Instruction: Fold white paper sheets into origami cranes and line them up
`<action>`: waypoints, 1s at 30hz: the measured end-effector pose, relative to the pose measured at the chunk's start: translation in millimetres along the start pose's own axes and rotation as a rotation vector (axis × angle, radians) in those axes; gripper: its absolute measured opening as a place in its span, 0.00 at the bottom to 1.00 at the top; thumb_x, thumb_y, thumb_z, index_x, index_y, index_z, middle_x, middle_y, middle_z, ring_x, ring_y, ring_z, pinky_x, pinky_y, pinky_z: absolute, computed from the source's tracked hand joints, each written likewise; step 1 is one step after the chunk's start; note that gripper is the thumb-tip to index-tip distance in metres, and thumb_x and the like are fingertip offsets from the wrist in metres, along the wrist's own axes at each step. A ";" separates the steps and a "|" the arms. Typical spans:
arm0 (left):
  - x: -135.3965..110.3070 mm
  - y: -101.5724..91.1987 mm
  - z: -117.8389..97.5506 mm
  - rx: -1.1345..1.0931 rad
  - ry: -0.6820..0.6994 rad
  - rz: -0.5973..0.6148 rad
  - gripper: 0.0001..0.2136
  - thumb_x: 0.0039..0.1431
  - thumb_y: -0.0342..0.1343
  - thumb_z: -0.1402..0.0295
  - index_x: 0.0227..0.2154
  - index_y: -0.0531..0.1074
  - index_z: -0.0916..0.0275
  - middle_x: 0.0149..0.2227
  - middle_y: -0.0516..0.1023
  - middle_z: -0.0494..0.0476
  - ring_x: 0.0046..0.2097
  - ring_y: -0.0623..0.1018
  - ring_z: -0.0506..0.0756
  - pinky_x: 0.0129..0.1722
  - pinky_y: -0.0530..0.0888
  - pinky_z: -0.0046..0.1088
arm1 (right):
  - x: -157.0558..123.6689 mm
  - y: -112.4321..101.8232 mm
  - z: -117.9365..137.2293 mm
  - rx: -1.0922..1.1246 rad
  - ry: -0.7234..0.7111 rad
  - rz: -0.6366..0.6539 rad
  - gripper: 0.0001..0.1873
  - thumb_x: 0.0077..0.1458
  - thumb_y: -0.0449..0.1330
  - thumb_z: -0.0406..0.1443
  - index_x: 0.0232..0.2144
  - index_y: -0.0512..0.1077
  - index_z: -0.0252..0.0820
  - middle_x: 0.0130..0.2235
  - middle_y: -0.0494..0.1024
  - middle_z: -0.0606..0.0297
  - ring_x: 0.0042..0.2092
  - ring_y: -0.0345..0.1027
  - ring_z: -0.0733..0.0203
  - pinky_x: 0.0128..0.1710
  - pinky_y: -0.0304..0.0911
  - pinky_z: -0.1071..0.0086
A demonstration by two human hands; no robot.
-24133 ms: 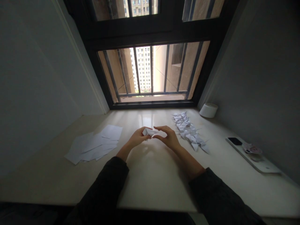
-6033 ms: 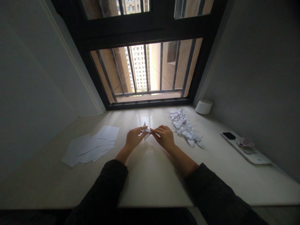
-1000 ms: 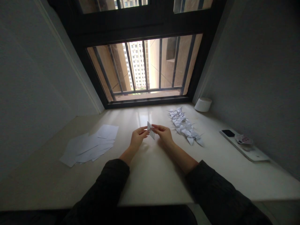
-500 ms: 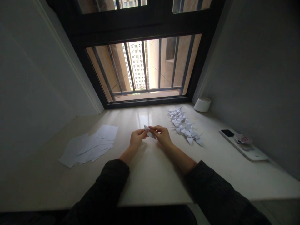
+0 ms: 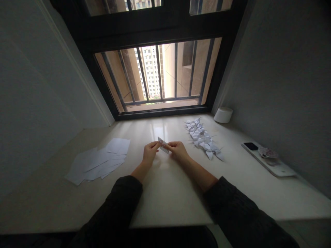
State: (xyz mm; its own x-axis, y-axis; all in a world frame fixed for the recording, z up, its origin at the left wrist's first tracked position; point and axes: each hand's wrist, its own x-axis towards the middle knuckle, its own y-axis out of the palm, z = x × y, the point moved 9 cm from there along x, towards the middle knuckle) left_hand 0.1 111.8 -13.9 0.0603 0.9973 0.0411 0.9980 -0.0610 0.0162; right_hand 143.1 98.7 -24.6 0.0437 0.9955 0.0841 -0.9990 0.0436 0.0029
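Observation:
Between my two hands is a small folded piece of white paper (image 5: pixel 164 148), held a little above the sill with one pointed corner upward. My left hand (image 5: pixel 150 151) pinches its left side between thumb and fingers. On the other side, my right hand (image 5: pixel 178 150) is closed on the paper's right part, thumb and forefinger against it. The fingertips cover some of the folds. To the right lie several folded paper cranes (image 5: pixel 199 136), bunched in a long cluster. White paper sheets (image 5: pixel 103 160) lie overlapping at the left.
A white phone (image 5: pixel 269 160) with a round grip on its back rests at the right by the wall. A white cup-like object (image 5: pixel 223 115) stands in the far right corner. The dark-framed window (image 5: pixel 162 112) rises behind the pale sill (image 5: pixel 170 199).
The folded paper has turned slightly between my fingers. My right fingers have come down and drawn in along its right side; my left hand has shifted a little.

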 end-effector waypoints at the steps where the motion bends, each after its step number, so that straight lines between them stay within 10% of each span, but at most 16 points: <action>1: 0.1 1.1 -1.1 0.001 0.008 0.013 0.16 0.42 0.62 0.56 0.30 0.79 0.62 0.33 0.79 0.57 0.36 0.74 0.54 0.31 0.67 0.25 | -1.1 2.2 0.0 0.036 0.012 0.021 0.19 0.37 0.66 0.49 0.21 0.76 0.38 0.20 0.74 0.68 0.23 0.62 0.66 0.25 0.54 0.72; 30: -1.8 -5.8 -7.7 -0.086 0.014 -0.070 0.17 0.43 0.61 0.54 0.30 0.78 0.64 0.29 0.76 0.56 0.31 0.71 0.50 0.29 0.66 0.23 | -12.4 15.0 11.1 0.031 0.027 0.122 0.20 0.37 0.66 0.49 0.18 0.73 0.36 0.16 0.65 0.71 0.20 0.52 0.71 0.21 0.47 0.73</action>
State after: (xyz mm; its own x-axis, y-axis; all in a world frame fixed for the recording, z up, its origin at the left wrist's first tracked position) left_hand -5.9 110.0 -6.3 -0.0104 0.9987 0.0504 0.9945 0.0051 0.1048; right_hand 127.6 86.1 -14.5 -0.0788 0.9952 0.0584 -0.9964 -0.0804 0.0255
